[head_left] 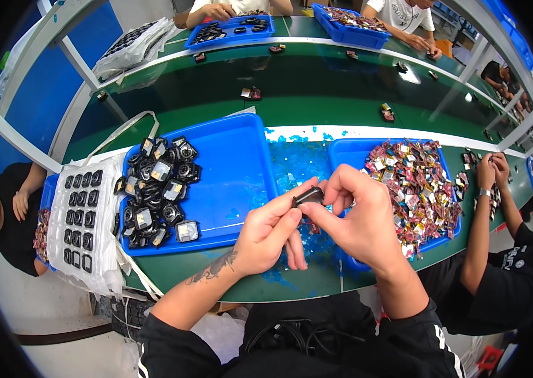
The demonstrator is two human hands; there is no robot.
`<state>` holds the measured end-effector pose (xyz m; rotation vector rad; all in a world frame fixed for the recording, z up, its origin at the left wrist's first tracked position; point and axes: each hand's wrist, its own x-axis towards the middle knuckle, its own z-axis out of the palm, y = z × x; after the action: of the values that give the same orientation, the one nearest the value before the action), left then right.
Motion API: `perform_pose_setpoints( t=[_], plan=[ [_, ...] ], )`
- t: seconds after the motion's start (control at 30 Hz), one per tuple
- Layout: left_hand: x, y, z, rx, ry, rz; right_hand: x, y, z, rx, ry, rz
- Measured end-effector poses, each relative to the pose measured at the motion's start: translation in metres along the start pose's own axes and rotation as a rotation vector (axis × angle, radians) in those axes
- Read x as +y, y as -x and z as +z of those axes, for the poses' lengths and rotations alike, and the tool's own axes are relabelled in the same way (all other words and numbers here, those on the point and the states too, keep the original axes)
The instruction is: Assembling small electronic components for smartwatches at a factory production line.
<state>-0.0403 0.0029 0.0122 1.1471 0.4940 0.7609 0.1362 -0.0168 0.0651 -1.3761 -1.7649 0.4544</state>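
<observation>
A small black watch housing (308, 198) is held up over the bench, between my two hands. My left hand (265, 232) pinches it from the left with thumb and forefinger. From the other side, the thumb of my right hand (362, 217) presses on it, with the fingers curled above. To the left, a blue tray (235, 173) holds a heap of black watch housings (162, 186), some with pale square faces. On the right, another blue tray (344, 156) is heaped with small circuit parts (414, 189) in red, yellow and white.
Blue film scraps (298, 160) lie between the trays. Beyond them runs a green conveyor belt (317, 82) carrying scattered parts. At the left stands a white compartment tray (84, 217) of black housings. Co-workers sit at both sides and across, the nearest with arms (487, 214) at the right.
</observation>
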Motion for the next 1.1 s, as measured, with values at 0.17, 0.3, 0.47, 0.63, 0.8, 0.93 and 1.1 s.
perform_pose_setpoints(
  t=[0.17,0.3,0.47,0.63,0.8,0.93,1.1],
  plan=[
    [-0.005,0.002,0.002,-0.019,-0.065,0.036,0.005,0.005,0.006,0.029,-0.156,0.028],
    [0.001,0.001,0.008,0.058,-0.129,0.016,0.009,0.005,0.009,0.011,-0.198,0.057],
    [-0.001,-0.007,0.008,0.255,-0.021,0.215,0.012,0.021,0.010,0.081,-0.385,0.156],
    [-0.003,-0.009,0.015,0.280,0.091,0.194,0.006,0.038,0.022,0.030,-0.218,0.042],
    [0.003,-0.001,0.006,0.215,-0.137,0.265,0.009,0.034,0.018,0.098,-0.593,0.218],
    [0.020,0.004,0.007,0.130,-0.692,0.353,0.016,0.035,0.006,0.009,-0.836,0.308],
    [0.006,-0.004,-0.001,0.184,-1.072,0.715,0.019,0.034,0.001,-0.117,-0.990,0.333]
  ],
)
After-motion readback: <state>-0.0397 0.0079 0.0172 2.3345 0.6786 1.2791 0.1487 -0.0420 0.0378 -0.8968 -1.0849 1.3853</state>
